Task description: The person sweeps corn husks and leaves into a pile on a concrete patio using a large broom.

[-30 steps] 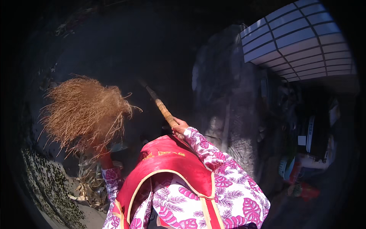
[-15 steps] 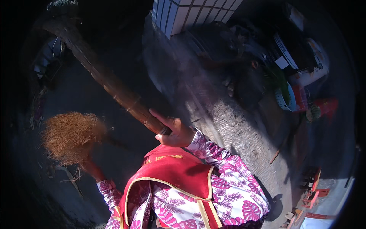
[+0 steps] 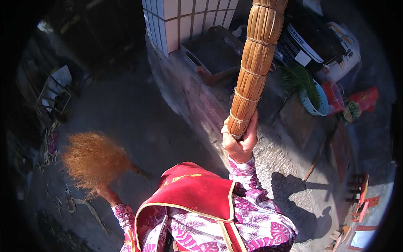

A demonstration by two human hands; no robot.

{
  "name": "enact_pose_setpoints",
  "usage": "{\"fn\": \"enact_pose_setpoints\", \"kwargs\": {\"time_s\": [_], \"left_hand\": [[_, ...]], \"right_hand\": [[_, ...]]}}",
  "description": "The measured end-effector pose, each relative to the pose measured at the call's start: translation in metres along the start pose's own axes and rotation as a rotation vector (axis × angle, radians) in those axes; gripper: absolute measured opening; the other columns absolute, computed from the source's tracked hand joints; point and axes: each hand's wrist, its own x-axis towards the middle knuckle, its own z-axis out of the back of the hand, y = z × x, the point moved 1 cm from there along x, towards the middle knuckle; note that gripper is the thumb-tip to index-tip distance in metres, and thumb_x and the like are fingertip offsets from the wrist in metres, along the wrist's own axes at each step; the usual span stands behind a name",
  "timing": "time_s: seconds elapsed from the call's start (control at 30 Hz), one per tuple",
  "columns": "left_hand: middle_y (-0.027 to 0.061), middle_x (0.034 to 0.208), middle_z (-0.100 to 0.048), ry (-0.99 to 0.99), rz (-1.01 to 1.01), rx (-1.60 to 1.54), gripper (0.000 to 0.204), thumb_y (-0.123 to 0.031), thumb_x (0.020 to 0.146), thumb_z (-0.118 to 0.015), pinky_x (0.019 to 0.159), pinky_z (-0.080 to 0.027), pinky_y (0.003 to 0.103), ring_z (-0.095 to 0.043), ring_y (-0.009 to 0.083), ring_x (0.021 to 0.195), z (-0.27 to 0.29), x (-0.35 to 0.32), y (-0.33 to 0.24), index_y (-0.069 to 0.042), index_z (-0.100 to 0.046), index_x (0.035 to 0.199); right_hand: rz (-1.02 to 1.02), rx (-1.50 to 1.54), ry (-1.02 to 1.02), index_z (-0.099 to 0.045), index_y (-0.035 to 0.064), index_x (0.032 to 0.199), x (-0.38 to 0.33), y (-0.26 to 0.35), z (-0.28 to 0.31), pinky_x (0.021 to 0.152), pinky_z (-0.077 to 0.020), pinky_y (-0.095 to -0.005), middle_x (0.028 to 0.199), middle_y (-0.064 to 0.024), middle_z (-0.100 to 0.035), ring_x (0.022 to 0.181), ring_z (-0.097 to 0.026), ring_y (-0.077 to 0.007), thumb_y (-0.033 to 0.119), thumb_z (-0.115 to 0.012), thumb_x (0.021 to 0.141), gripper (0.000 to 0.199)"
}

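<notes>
My right hand (image 3: 241,146) is closed round the end of a long straw-coloured handle (image 3: 254,63), bound with thin ties at intervals like a broom's. It rises steeply and passes out of the top of the view. At the lower left, my left hand (image 3: 108,195) holds a bushy bundle of fine brown fibres (image 3: 94,159). The fibres hide most of its fingers. A short dark stem (image 3: 141,171) sticks out from the bundle's right side. A red apron (image 3: 193,189) covers my front, between the two hands.
A white-tiled pillar (image 3: 189,19) stands ahead beside a grey tray (image 3: 214,50). To the right are a pale blue basket (image 3: 321,103) with green stalks, a red bag (image 3: 364,101) and a stick (image 3: 315,161). Wooden stools (image 3: 363,201) stand lower right.
My right hand has swung the bound handle from upper left to upright on the right. My left hand and the fibre bundle have shifted slightly to the right.
</notes>
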Motion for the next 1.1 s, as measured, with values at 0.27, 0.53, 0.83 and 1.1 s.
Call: {"fn": "enact_pose_setpoints", "kwargs": {"time_s": [0.27, 0.53, 0.83, 1.1], "left_hand": [[0.0125, 0.095, -0.051, -0.097, 0.345, -0.401, 0.027, -0.017, 0.083, -0.039, 0.067, -0.04, 0.03, -0.047, 0.0185, 0.082, 0.005, -0.001, -0.007, 0.003, -0.047, 0.099], [0.0127, 0.094, -0.051, -0.115, 0.491, -0.525, 0.028, -0.018, 0.083, -0.039, 0.068, -0.039, 0.031, -0.047, 0.0195, 0.082, 0.011, 0.002, -0.014, 0.003, -0.047, 0.099], [0.003, 0.078, -0.05, -0.128, 0.375, -0.439, 0.02, -0.018, 0.081, -0.042, 0.058, -0.039, 0.026, -0.044, 0.0109, 0.068, 0.007, 0.013, 0.02, -0.001, -0.048, 0.09], [0.0032, 0.085, -0.054, -0.148, 0.445, -0.986, 0.021, -0.014, 0.078, -0.051, 0.064, -0.043, 0.021, -0.05, 0.0082, 0.075, 0.055, 0.103, -0.05, -0.001, -0.049, 0.094]], "right_hand": [[-0.191, 0.03, -0.139, -0.022, 0.0037, 0.124, 0.041, -0.024, 0.045, 0.053, -0.0429, -0.0201, 0.08, -0.0071, -0.051, 0.057, -0.048, -0.0087, 0.003, -0.051, 0.067, 0.064], [-0.413, -0.385, -0.16, -0.029, 0.011, 0.123, 0.1, -0.077, 0.098, 0.043, -0.0384, -0.0198, 0.07, -0.0036, -0.05, 0.048, -0.046, -0.0078, 0.005, -0.05, 0.069, 0.059], [-0.459, -0.819, 0.079, -0.036, 0.0076, 0.118, 0.109, -0.113, 0.109, 0.064, -0.0435, -0.0278, 0.093, -0.0129, -0.052, 0.072, -0.054, -0.0196, 0.017, -0.049, 0.07, 0.051], [-0.217, -0.299, 0.591, -0.036, 0.0053, 0.118, -0.004, -0.098, -0.038, 0.082, -0.0332, -0.0274, 0.112, -0.0127, -0.045, 0.102, -0.043, -0.0184, 0.007, -0.052, 0.072, 0.048]]}}
